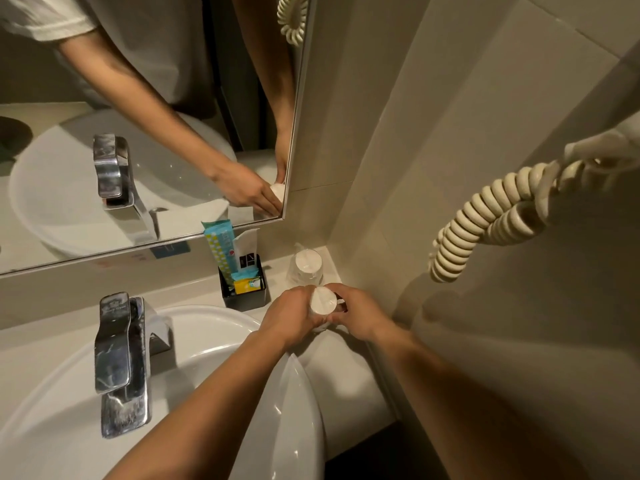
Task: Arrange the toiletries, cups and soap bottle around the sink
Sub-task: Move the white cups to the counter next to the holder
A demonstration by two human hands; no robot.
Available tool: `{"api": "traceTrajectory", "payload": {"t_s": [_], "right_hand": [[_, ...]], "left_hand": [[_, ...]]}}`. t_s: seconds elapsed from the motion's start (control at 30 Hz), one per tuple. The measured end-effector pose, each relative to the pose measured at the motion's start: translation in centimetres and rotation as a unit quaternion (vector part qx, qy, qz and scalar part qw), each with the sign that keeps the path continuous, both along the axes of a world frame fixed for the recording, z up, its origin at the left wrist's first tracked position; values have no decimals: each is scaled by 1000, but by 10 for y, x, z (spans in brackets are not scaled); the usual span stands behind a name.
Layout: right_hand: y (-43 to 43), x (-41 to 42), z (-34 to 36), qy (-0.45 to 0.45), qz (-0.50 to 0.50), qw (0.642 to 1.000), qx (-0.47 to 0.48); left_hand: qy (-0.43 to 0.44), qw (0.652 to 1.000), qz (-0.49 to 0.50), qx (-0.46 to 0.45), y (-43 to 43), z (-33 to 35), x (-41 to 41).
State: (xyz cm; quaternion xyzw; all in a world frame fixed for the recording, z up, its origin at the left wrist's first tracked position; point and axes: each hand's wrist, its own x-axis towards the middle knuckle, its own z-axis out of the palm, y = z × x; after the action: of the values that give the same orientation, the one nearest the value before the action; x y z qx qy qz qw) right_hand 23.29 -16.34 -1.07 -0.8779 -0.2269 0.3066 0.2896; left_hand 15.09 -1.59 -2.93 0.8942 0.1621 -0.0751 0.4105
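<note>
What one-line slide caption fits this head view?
Both hands, left hand and right hand, hold a white-capped cup beside the white ceramic sink.

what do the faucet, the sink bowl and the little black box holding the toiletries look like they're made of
Faucet: polished chrome-like metal, mirror reflections with water spotting. Sink bowl: glossy white, likely glazed ceramic, with sharp highlights. Black box: smooth, dark and rigid, probably plastic or acrylic; hard to tell.

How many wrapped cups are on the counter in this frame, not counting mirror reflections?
2. One wrapped cup stands in the back corner by the wall, right of the black holder. The other cup is held between the left hand and right hand.
</note>
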Motion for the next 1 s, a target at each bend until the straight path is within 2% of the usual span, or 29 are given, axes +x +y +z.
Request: {"api": "traceTrajectory", "payload": {"t_s": [0.57,0.9,1.0], "right_hand": [[3,7,0,-6,5,1000,-1],[4,1,7,-3,3,999,-31],[4,-4,11,-6,-2,998,-67]], "left_hand": [[-23,999,27,-36,-3,-2,2],[-27,998,49,-35,-4,6,-5],[-13,998,57,-20,-5,8,-8]]}}
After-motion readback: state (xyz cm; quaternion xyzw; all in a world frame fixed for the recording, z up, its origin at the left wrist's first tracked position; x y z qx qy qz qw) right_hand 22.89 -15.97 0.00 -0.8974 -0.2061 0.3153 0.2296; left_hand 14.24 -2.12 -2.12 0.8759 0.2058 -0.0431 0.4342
